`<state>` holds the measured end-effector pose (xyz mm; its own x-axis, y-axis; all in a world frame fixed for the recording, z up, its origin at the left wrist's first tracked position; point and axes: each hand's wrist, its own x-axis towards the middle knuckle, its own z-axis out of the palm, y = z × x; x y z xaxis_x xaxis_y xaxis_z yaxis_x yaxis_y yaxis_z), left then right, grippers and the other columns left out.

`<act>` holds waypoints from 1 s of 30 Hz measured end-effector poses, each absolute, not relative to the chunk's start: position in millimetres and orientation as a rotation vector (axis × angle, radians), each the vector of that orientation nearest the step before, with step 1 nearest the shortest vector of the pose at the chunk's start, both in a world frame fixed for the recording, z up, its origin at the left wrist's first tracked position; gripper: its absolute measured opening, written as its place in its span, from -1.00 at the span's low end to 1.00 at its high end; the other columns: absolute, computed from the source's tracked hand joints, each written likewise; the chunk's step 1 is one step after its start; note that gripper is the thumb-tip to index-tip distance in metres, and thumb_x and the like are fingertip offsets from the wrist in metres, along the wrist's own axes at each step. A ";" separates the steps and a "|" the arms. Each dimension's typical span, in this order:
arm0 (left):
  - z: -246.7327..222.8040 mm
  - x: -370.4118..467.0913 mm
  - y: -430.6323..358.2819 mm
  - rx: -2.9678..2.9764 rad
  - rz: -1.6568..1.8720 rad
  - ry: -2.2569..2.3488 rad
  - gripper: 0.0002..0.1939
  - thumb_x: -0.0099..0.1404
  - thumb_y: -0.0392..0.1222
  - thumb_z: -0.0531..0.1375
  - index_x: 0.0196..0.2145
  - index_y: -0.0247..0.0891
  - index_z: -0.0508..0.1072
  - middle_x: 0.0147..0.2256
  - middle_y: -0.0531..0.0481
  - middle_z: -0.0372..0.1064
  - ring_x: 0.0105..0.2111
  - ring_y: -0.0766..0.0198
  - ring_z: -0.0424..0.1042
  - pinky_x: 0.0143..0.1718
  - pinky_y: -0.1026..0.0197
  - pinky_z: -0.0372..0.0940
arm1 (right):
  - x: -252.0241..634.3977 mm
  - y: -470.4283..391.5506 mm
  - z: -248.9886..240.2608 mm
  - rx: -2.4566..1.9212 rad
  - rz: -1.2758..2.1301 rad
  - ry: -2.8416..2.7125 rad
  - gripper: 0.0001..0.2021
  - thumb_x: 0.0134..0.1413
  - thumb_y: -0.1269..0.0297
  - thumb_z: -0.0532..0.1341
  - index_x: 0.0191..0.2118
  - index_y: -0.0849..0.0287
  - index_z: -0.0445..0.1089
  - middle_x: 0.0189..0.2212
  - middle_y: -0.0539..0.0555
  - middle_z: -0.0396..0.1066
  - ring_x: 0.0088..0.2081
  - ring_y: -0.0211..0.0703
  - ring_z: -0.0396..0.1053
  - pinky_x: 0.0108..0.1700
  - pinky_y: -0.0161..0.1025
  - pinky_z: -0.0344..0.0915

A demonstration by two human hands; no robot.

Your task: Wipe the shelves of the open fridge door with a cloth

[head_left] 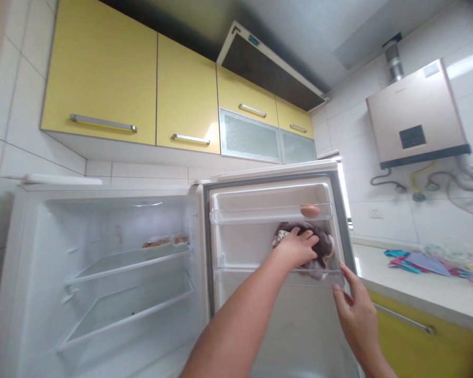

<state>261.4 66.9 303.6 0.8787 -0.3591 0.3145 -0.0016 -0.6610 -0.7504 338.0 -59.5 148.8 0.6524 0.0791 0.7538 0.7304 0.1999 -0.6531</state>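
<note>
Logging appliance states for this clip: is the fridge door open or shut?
Open. The fridge door is swung wide, its inner shelves facing the camera, and the fridge's bare racks show beside it.

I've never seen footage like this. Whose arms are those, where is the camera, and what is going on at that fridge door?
There is no machine here: the camera sits on a person's head and looks forward and down, so the two bare arms are that person's own. They stand at an open fridge. The left hand presses on a dark crumpled cloth that lies in the middle shelf of the fridge door. The right hand grips the outer edge of that door shelf. One egg rests in the door shelf above. Inside the fridge, the wire shelves hold only a few small items at the back, too small to identify. To the right, a counter bears colourful cloths. Yellow cabinets hang above.
</note>
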 end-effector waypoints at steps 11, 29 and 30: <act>315.2 196.8 126.4 -2.062 -0.335 0.475 -0.85 0.27 -0.26 0.29 -0.44 -0.09 0.60 0.04 0.00 0.51 0.17 0.12 0.32 0.23 -0.16 0.09 | 340.1 -60.2 144.7 -1.329 -0.482 -0.747 -0.39 0.20 -0.10 0.08 0.28 0.08 0.29 0.26 0.19 0.35 0.13 0.15 0.45 0.09 0.07 0.50; 320.6 66.2 192.5 -2.084 -0.301 0.045 -0.94 0.34 -0.21 0.25 -0.29 -0.14 0.55 0.10 -0.08 0.40 0.13 0.11 0.31 0.12 0.00 0.13 | 326.0 -66.9 145.9 -1.326 -0.535 -0.697 -0.42 0.20 -0.03 0.09 0.28 0.07 0.31 0.23 0.17 0.40 0.08 0.13 0.48 0.03 0.04 0.51; 319.7 67.0 192.4 -2.073 -0.322 0.054 -0.93 0.35 -0.21 0.23 -0.25 -0.13 0.55 0.15 -0.09 0.37 0.16 0.11 0.30 0.13 0.00 0.13 | 325.6 -66.5 145.3 -1.325 -0.540 -0.697 -0.42 0.20 -0.03 0.09 0.28 0.08 0.31 0.23 0.18 0.39 0.09 0.13 0.48 0.02 0.03 0.51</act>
